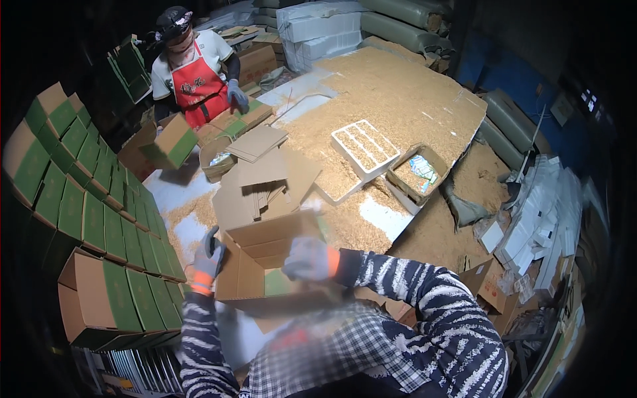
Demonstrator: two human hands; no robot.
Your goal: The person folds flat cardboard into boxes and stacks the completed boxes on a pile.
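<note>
An open, tilted cardboard box [242, 273] is in front of me, partly blurred. Its inside shows brown walls and a green patch at the bottom. My left hand [210, 257], in a grey glove with an orange cuff, is against the outside of the box's left wall, thumb and fingers apart. Over the box's opening, toward its right side, is my right hand [309, 259] in a matching glove. Motion smears its fingers, and I see nothing clearly held. Beyond the box lie loose flat cardboard pieces [260, 142].
Green-and-brown boxes [86, 219] are stacked along my left. A person in a red apron [201, 89] stands across the table, a gloved hand by a carton. Wood shavings [411, 79] cover much of the tabletop, with a white divided tray [366, 149] and a bin of packets [419, 174].
</note>
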